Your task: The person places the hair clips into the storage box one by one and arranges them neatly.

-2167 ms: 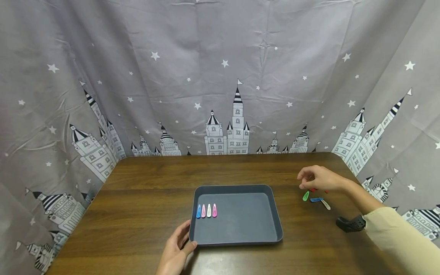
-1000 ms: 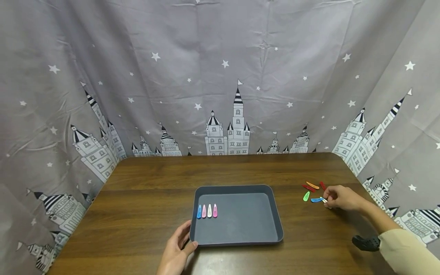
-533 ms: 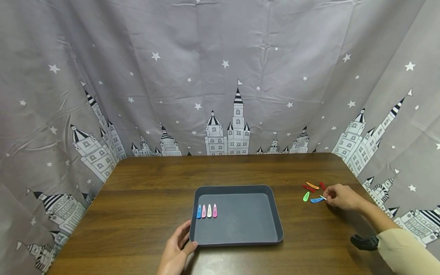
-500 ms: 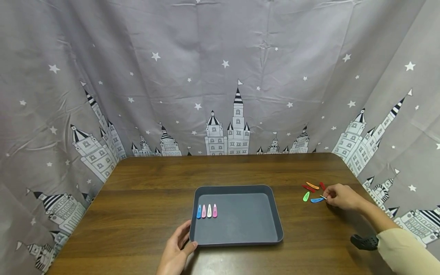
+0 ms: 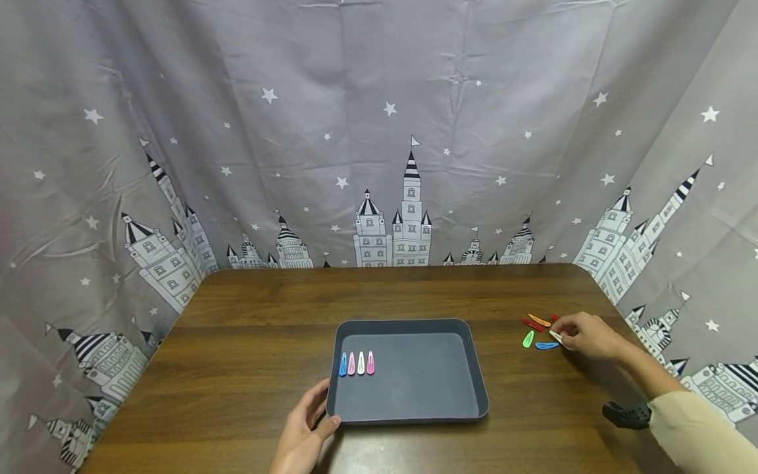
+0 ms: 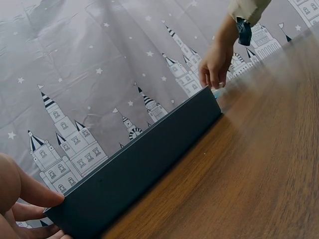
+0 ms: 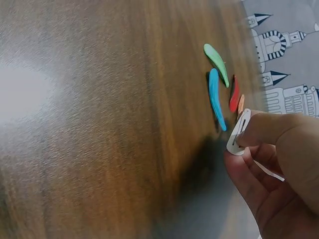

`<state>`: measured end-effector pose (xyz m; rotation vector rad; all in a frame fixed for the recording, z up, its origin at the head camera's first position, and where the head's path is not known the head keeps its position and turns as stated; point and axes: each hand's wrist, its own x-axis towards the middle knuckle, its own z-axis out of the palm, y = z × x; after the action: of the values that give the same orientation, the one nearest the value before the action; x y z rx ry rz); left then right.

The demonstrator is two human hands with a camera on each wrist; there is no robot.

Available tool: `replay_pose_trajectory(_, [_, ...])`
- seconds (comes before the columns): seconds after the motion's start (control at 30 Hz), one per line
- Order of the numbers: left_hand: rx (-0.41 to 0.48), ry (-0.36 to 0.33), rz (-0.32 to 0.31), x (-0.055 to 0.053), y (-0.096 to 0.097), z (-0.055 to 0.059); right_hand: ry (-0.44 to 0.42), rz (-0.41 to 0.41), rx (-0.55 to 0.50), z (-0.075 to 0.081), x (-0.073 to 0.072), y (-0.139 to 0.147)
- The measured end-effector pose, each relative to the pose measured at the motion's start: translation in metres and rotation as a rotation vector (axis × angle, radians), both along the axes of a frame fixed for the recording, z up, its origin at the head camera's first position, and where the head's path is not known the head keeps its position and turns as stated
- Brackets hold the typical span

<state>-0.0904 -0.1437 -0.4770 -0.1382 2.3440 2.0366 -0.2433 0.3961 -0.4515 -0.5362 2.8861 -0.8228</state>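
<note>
My right hand [image 5: 586,336] pinches a white snap hair clip [image 7: 239,132] between thumb and fingertips, above the table on the right. Just left of it lies a blue hair clip [image 5: 546,345], with a green one [image 5: 528,339] beside that. Red [image 5: 535,325] and orange [image 5: 539,320] clips lie behind them, and another red clip is partly hidden by the hand. My left hand [image 5: 304,424] grips the near left corner of a dark grey tray [image 5: 414,420], thumb on the rim. Inside the tray, blue, light pink, white and dark pink clips [image 5: 370,363] stand in a row at the left.
The brown wooden table [image 5: 254,342] reaches back to a grey curtain [image 5: 379,79] printed with castles and stars. A dark strap piece [image 5: 626,415] sits at the right wrist, by the light sleeve [image 5: 699,428].
My right hand came down to the clips from above and took the white clip, lifting it off the blue one and turning it in the fingers. The left hand and tray stayed put.
</note>
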Motion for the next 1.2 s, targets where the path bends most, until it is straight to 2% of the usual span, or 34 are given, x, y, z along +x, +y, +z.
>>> replay_pose_trajectory(0.33, [0.004, -0.002, -0.002, 0.000, 0.000, 0.001, -0.050, -0.016, -0.118, 0.014, -0.007, -0.012])
replay_pose_trajectory(0.67, [-0.011, -0.005, 0.001, 0.000, 0.000, 0.000, -0.047, 0.018, -0.133, 0.024, -0.014, -0.032])
replay_pose_trajectory(0.87, [-0.008, 0.012, -0.009, 0.000, -0.002, -0.002, -0.082, 0.032, -0.141, 0.029, -0.016, -0.045])
replay_pose_trajectory(1.2, [-0.008, -0.010, 0.001, 0.000, 0.000, 0.000, -0.126, 0.071, -0.151, 0.034, -0.020, -0.063])
